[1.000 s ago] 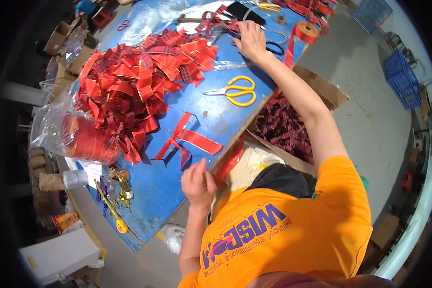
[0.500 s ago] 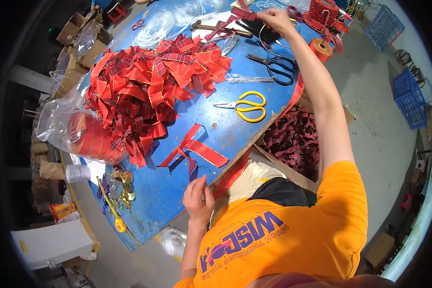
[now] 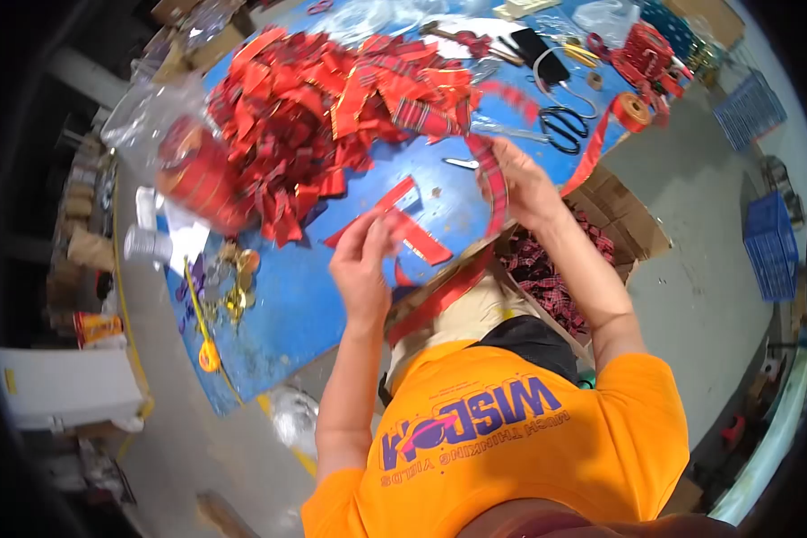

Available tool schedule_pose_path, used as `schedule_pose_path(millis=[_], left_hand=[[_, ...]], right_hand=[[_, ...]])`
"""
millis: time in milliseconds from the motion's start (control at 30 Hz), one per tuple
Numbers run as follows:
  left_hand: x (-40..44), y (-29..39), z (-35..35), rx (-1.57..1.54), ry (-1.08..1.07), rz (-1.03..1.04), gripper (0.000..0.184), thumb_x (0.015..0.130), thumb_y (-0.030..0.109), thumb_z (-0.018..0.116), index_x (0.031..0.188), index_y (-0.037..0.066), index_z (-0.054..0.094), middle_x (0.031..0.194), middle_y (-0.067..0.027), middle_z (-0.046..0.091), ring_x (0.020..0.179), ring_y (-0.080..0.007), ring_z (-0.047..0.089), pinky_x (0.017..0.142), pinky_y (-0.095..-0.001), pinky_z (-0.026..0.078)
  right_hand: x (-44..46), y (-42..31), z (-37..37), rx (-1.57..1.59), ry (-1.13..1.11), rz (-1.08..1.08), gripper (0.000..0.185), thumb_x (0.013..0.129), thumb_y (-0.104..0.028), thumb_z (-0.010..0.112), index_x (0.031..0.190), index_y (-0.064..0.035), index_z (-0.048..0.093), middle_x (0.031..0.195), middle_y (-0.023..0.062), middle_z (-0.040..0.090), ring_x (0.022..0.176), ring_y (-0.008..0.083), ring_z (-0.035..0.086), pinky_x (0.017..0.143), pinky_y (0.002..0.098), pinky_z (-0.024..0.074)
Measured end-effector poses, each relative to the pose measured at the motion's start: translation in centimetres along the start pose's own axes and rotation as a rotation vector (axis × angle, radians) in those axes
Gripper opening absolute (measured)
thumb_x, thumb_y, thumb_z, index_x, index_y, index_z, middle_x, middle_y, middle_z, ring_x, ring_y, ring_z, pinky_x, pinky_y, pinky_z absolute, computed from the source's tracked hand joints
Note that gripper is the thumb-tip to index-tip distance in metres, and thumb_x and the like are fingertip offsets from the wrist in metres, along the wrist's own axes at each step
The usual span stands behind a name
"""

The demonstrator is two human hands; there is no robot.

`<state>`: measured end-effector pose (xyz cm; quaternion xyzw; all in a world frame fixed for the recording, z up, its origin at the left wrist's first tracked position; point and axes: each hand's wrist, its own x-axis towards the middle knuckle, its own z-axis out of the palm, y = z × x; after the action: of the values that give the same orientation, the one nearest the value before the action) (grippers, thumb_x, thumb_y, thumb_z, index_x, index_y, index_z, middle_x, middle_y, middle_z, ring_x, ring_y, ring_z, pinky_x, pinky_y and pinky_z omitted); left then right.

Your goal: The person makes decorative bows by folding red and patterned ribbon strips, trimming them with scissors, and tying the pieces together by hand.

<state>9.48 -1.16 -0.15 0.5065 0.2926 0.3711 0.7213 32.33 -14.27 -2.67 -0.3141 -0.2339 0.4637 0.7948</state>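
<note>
My left hand (image 3: 362,260) is closed, its fingertips pinching at the middle of a red ribbon bow (image 3: 426,244) with gold edges, low over the blue table. To the right, my right hand (image 3: 524,188) is closed on a strip of plaid ribbon (image 3: 493,175), which curves down past the fingers. A blurred end of plaid ribbon shows above that hand. A scissor blade (image 3: 462,163) shows left of my right hand; the handles are hidden. Beyond both hands lies a big heap of red and plaid ribbon bows (image 3: 323,108).
Black scissors (image 3: 563,130), a phone (image 3: 540,56) with a cable and a roll of red ribbon (image 3: 634,111) lie to the right. A yellow tape measure (image 3: 208,355) is at the left edge. Below the table edge, a cardboard box (image 3: 632,224) holds plaid pieces.
My right hand has come back from the far side of the table, bringing the plaid ribbon. My left hand has moved up to the red bow. The view has shifted.
</note>
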Motion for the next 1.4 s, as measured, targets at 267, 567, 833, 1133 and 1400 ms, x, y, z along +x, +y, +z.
schedule_pose_path(millis=[267,567,833,1133,1400], left_hand=[[-2.0,-1.7,1.3,-0.393,-0.045,0.099,0.023,0.096,0.014,0.065,0.117,0.005,0.061,0.102,-0.0054,0.069,0.085,-0.0124,0.064,0.075,-0.0240,0.052],[-1.2,-0.3,-1.8,-0.264,-0.068,-0.023,0.013,0.092,0.012,0.070,0.099,0.000,0.069,0.088,-0.0051,0.072,0.074,-0.0098,0.065,0.066,-0.0237,0.053],[0.4,2.7,-3.4,0.375,-0.214,0.054,0.018,0.088,0.013,0.076,0.098,-0.001,0.070,0.083,-0.0027,0.071,0.070,-0.0050,0.061,0.061,-0.0208,0.049],[1.6,3.2,-3.4,0.740,-0.262,0.178,0.009,0.086,0.007,0.073,0.086,-0.001,0.072,0.072,-0.0011,0.068,0.062,-0.0031,0.056,0.056,-0.0204,0.045],[3.8,3.7,-3.8,0.616,-0.137,0.013,0.015,0.087,0.012,0.074,0.083,-0.002,0.071,0.073,-0.0031,0.070,0.062,-0.0043,0.058,0.055,-0.0216,0.045]], right_hand=[[-3.5,9.3,7.6,0.126,0.128,0.252,0.019,0.097,-0.022,0.064,0.108,-0.0075,0.066,0.081,-0.0013,0.066,0.066,0.0095,0.065,0.054,0.0223,0.0513],[-4.7,10.0,8.6,-0.196,-0.069,0.367,0.024,0.100,-0.023,0.059,0.115,-0.0050,0.066,0.093,0.0039,0.068,0.080,0.0142,0.067,0.059,0.0262,0.0547],[-1.3,1.9,8.2,-0.981,-0.065,-0.264,0.036,0.098,-0.031,0.057,0.122,-0.0050,0.062,0.115,0.0070,0.067,0.106,0.0191,0.063,0.089,0.0343,0.0473],[-0.6,4.1,9.1,-1.398,-0.253,-0.187,0.012,0.090,-0.017,0.067,0.096,-0.0073,0.073,0.085,0.0066,0.072,0.085,0.0206,0.068,0.081,0.0352,0.0498],[1.1,6.5,8.5,-1.140,0.076,-0.509,0.017,0.096,-0.016,0.064,0.097,-0.0006,0.069,0.088,0.0045,0.071,0.083,0.0113,0.063,0.076,0.0291,0.0497]])
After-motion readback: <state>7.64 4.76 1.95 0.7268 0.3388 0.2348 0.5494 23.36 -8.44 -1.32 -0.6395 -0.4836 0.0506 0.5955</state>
